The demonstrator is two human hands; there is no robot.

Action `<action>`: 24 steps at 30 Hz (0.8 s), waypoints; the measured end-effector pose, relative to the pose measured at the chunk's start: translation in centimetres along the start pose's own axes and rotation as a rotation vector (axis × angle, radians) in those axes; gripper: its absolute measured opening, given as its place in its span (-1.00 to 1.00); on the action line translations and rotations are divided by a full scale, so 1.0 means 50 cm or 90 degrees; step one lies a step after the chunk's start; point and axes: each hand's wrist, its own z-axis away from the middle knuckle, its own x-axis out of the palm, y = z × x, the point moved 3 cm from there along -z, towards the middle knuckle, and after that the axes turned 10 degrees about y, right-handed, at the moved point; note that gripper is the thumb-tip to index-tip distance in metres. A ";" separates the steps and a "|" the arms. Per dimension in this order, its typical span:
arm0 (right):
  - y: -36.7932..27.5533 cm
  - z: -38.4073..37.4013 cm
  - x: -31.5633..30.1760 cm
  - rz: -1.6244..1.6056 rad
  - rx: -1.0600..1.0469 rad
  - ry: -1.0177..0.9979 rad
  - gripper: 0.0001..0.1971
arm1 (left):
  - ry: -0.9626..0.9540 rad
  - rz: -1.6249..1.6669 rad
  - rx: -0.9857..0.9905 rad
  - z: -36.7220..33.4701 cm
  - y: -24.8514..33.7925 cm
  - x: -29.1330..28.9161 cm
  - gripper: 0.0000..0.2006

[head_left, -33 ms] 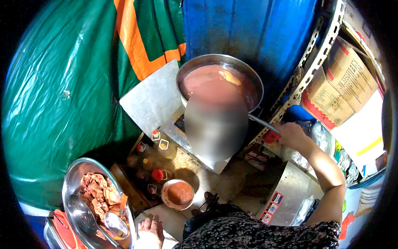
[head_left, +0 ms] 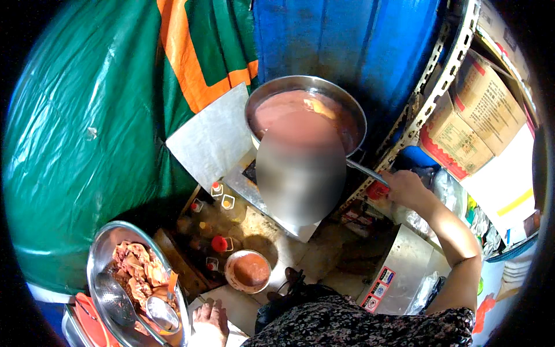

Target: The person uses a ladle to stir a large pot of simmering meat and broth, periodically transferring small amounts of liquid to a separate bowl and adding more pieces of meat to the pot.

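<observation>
My right hand (head_left: 404, 188) is wrapped around a metal handle (head_left: 370, 173) that slants out from the right rim of a wide metal pan (head_left: 248, 118). Whether the handle belongs to the pan or to a tool in it, I cannot tell, since a blurred oval covers the front. Reddish-brown liquid (head_left: 277, 110) fills the pan, with a yellowish patch near its far side. My left hand (head_left: 211, 320) rests with fingers stretched on a pale surface, holding nothing. Beside it a steel basin (head_left: 95, 248) holds pieces of brownish, meat-like food (head_left: 139, 269), a perforated skimmer (head_left: 114, 298) and a small metal bowl (head_left: 162, 313).
Several capped bottles (head_left: 232, 209) and a bowl of reddish paste (head_left: 250, 270) stand between basin and stove. A metal sheet (head_left: 208, 136) leans left of the pan. Green tarpaulin (head_left: 87, 156) hangs leftward. To the right are a slotted metal rack (head_left: 445, 81), cardboard boxes (head_left: 488, 107) and a steel cabinet (head_left: 404, 260).
</observation>
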 end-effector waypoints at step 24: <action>-0.071 -0.531 0.104 -1.250 0.393 -0.001 -0.94 | 0.167 0.051 0.059 -0.016 0.045 -0.063 -0.75</action>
